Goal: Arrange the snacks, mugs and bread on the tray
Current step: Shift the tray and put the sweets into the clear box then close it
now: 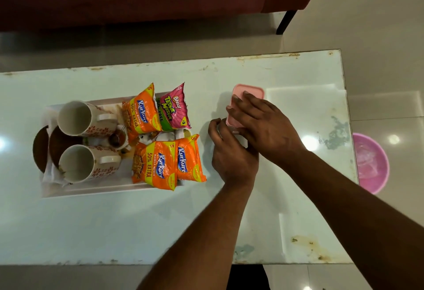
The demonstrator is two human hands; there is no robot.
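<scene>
1. Pink-lidded box (250,91) stands on the table (114,225), just right of the tray (91,192) and not on it.
2. Right hand (263,124) lies flat on the lid, fingers nearly straight, pressing and grasping nothing. Left hand (231,154) curls round the box's near-left side. The box body is mostly hidden.
3. On the tray, two mugs (78,117) sit at the left end over brown discs (40,149); bread or plates, cannot tell. Four snack packets (156,165) crowd the right half, and two overhang the right rim.
4. Risk: if the lid is not fully seated, a lift by the lid could drop the body. Contents unseen.
5. Risk: little bare tray is left, so sliding the box in could shove the overhanging packets off.
</scene>
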